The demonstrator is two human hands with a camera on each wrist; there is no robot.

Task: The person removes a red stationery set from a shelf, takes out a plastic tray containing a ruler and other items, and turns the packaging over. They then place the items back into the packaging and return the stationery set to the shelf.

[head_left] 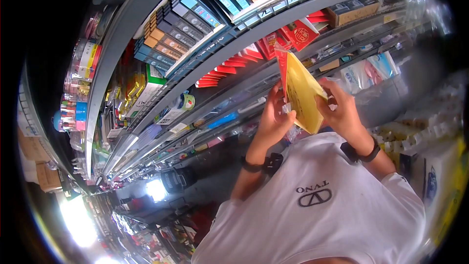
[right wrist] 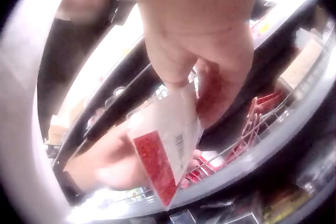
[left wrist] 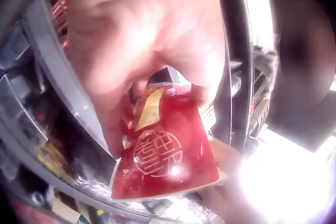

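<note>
A thin packet, yellow on the face turned up and red along one edge (head_left: 304,95), is held tilted between both hands in the head view. The left hand (head_left: 273,123) grips its left side with fingers and thumb. At its right side the right hand (head_left: 342,111) pinches it. The left wrist view shows the packet's red face (left wrist: 189,169) with a round gold emblem, below the left hand (left wrist: 147,35). In the right wrist view, the right hand (right wrist: 199,40) holds the pale side of the packet (right wrist: 157,116), which bears a barcode and a red panel.
Curved shelves with wire fronts run across the head view. Boxed goods (head_left: 195,14) fill the upper shelf, with red packets (head_left: 224,68) below. Plastic-wrapped items (head_left: 369,73) lie to the right. A pale carton (head_left: 48,176) stands at the far left.
</note>
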